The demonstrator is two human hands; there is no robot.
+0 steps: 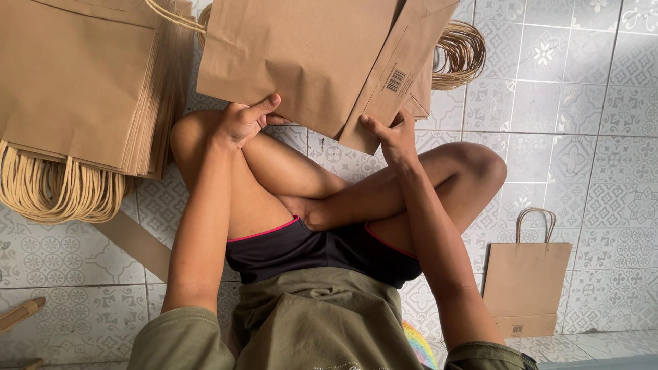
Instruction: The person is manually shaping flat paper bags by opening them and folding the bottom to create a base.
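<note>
brown paper bag [308,55] btwn l hand [240,123], r hand [391,137]

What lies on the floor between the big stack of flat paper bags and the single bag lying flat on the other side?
In the head view, the person's crossed bare legs fill the stretch between the stack and the single bag; patterned tile shows around them.

— What am I wearing, from up here?

— From my feed: an olive-green shirt [322,322] with short sleeves fills the bottom centre of the frame, its hem creased, faint pale print at the very bottom edge.

— And below it?

— Black shorts [322,250] with thin pink-red piping along the leg hems, mid-frame. My arms, legs and feet are bare.
</note>
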